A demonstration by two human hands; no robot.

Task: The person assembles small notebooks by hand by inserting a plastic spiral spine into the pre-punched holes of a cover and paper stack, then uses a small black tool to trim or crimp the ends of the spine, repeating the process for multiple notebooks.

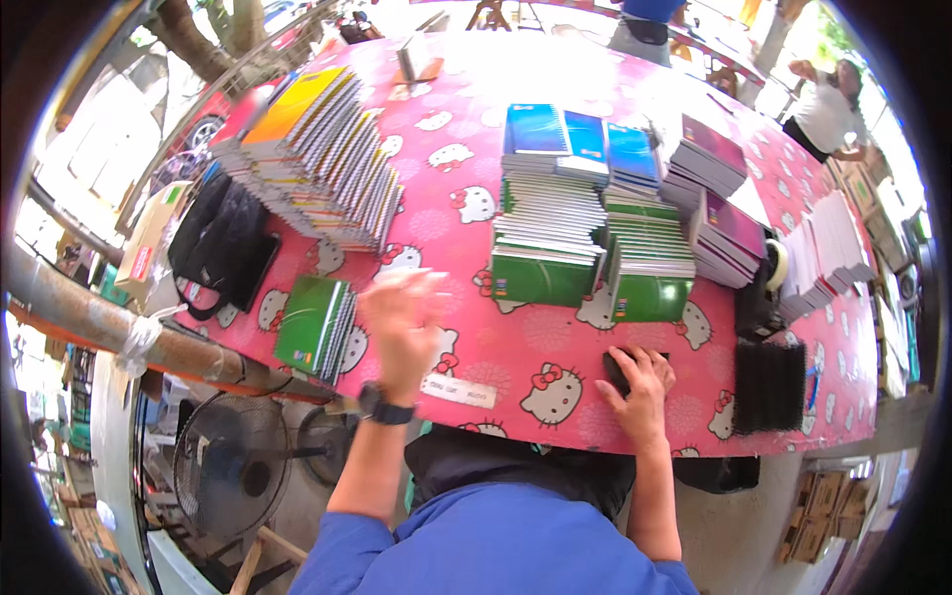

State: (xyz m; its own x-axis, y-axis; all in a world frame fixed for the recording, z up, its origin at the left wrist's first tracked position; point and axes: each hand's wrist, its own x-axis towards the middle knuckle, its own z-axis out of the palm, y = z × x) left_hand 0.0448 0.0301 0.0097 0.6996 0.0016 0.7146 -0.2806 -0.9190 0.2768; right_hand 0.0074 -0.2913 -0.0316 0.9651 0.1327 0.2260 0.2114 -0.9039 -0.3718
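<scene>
My left hand (405, 322), with a dark watch (385, 405) at the wrist, hovers over the pink tablecloth. Its fingers are slightly blurred but look apart, and nothing shows in them. Just left of it lies a small stack of green spiral notebooks (312, 324). At the front of the table, my right hand (645, 390) curls over a small black object (617, 375), mostly hidden beneath the fingers. Beyond that hand stand two rows of green notebooks (540, 278), with blue notebooks (535, 131) behind. A white printed strip (460, 391) lies between my hands.
A tall leaning stack of orange-topped spiral notebooks (297, 107) rises at the far left, by a black bag (213, 243). Purple notebooks (732, 223), a tape roll (777, 266), paper stacks (823, 260) and a black ridged bundle (769, 387) occupy the right. A fan (233, 461) stands below left.
</scene>
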